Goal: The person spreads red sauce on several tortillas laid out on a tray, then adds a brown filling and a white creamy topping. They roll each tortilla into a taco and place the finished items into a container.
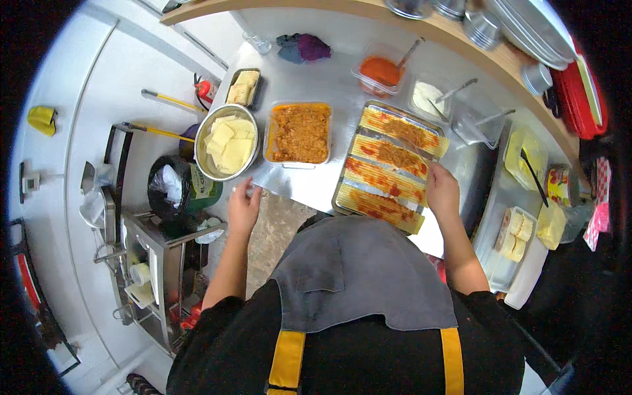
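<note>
At one o'clock on the steel worktop (329,85), the right hand (442,191) rests fingers-down on the baking tray (342,191) of sauced, ridged pasta sheets (385,181) (grip unclear). The left hand (243,207), loosely open and empty, hovers near the bowl of pale pasta squares (227,141); layering seems underway.

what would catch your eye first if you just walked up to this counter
Most striking is the metal baking tray at the middle of the steel counter, lined with pasta sheets streaked with red sauce; the right hand rests at its right edge. Left of it stand an orange tub of minced meat sauce and a round metal bowl of pale pasta squares, with the left hand just below the bowl.
</note>
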Motion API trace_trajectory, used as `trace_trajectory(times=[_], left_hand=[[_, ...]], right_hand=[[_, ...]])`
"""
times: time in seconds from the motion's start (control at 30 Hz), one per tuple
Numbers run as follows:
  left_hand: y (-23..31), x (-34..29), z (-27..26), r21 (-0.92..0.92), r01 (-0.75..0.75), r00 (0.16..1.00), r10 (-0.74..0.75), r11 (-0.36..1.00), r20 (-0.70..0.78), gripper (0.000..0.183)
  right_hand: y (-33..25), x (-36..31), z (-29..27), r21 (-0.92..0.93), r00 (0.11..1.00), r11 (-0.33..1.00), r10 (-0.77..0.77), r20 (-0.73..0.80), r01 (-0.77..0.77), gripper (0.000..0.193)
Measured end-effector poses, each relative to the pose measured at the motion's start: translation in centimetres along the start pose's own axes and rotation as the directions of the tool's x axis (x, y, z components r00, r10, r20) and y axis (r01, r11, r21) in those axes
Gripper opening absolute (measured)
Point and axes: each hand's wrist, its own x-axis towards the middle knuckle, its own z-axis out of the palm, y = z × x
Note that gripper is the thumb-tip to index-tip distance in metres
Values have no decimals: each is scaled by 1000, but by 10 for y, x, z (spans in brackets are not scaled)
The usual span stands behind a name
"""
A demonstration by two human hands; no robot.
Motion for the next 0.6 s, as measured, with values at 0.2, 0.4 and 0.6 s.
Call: trace_trajectory(times=[0.2,0.4,0.6], left_hand=[[71,76,7,100,-370,926,375,924,-39,100],[76,102,20,-47,-290,953,293,956,78,118],[74,106,11,-9,-343,931,342,939,126,117]], right_hand=[[-129,45,17,53,916,929,-369,160,365,29],[-206,61,54,-240,841,834,-394,371,497,25],[-218,64,48,-301,820,829,-286,496,472,25]])
